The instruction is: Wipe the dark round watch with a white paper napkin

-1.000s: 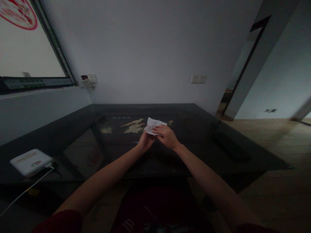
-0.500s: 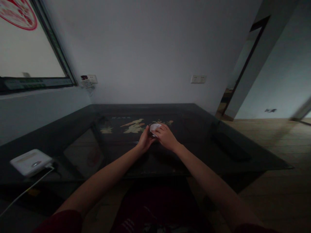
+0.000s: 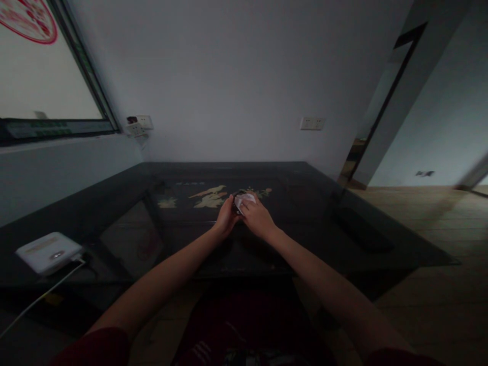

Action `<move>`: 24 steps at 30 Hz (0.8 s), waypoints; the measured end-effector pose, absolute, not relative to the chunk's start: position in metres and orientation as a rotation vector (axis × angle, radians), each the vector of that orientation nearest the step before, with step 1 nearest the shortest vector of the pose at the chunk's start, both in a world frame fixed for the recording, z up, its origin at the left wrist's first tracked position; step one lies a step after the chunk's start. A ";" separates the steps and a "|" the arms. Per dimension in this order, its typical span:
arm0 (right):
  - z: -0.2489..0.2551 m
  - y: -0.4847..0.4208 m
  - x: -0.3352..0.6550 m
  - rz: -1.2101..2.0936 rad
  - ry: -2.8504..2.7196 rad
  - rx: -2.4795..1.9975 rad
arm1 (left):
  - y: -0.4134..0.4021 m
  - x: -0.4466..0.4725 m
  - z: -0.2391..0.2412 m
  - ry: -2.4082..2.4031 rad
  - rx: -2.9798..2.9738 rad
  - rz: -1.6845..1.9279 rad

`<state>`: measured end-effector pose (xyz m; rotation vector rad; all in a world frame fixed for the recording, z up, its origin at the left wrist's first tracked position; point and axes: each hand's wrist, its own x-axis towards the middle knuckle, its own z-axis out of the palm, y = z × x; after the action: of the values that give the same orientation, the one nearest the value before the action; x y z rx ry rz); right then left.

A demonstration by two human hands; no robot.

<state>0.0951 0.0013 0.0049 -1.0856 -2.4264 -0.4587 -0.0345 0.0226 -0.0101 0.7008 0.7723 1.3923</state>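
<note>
With hands close together over glossy black table (image 3: 305,189): dark, round-rimmed object (image 3: 236,196) clasped in left hand (image 3: 226,217); crumpled white paper (image 3: 244,197) at its rim, under right hand (image 3: 260,218), whether pinched impossible to tell. Brace left; press right lightly, evenly, sparing paper.

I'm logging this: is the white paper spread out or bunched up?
Bunched up: the white paper forms a small, rumpled patch under the right hand.

A white box (image 3: 49,251) sits on the dark table (image 3: 305,198) between eight and nine o'clock, a pale cable (image 3: 48,292) trailing from it. Toward two o'clock, a wall socket (image 3: 312,123) (a double one) shows; toward ten, a window (image 3: 49,86) bears a red decoration (image 3: 32,20).
</note>
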 end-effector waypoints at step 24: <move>-0.005 0.021 0.086 1.190 -1.526 -0.710 | 0.031 -0.032 -0.025 0.696 0.934 1.524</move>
<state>0.0864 0.0213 -0.0049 -0.7097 -1.5264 1.1896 -0.0322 0.0306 -0.0245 0.9336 0.6956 1.5244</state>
